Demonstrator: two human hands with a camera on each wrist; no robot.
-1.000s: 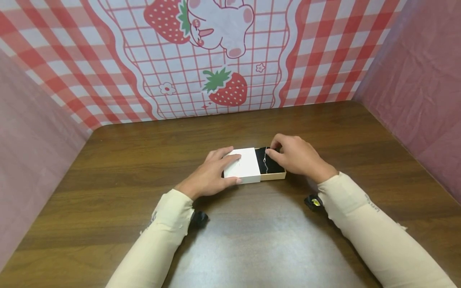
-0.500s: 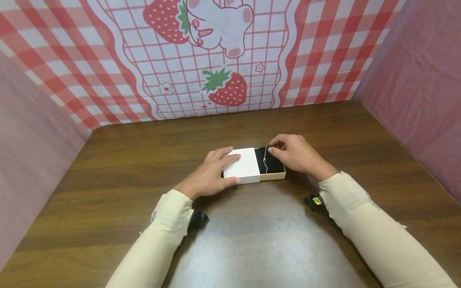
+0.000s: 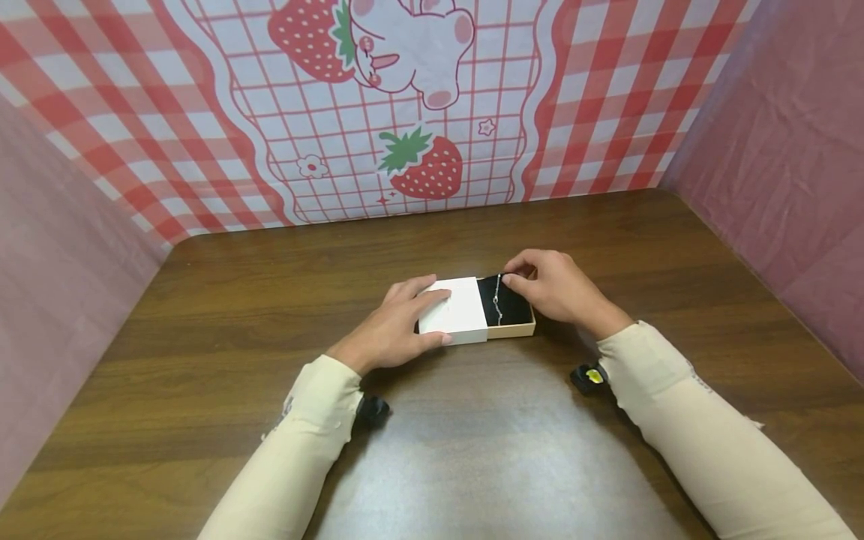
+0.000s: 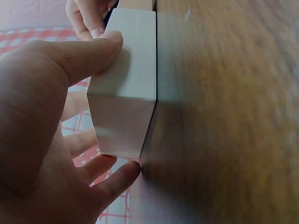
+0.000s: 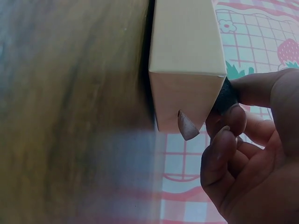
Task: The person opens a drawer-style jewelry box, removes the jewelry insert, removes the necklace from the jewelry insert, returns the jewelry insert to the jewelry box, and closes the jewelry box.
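Left hand (image 3: 391, 330) grips white box cover (image 3: 462, 309), widely spread | right hand (image 3: 562, 291) pinches black pad (image 3: 516, 307) edge | silver chain (image 3: 496, 301) lies across pad

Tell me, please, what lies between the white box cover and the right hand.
In the head view, the black pad, with a silver chain lying on it, shows between the white box cover and the right hand.

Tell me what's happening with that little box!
A person is handling a small box on the table. Their left hand grips the white cover, and the tan tray sticks partly out toward the right. A silver chain lies across the black pad in it. The right hand pinches the pad near its far edge.
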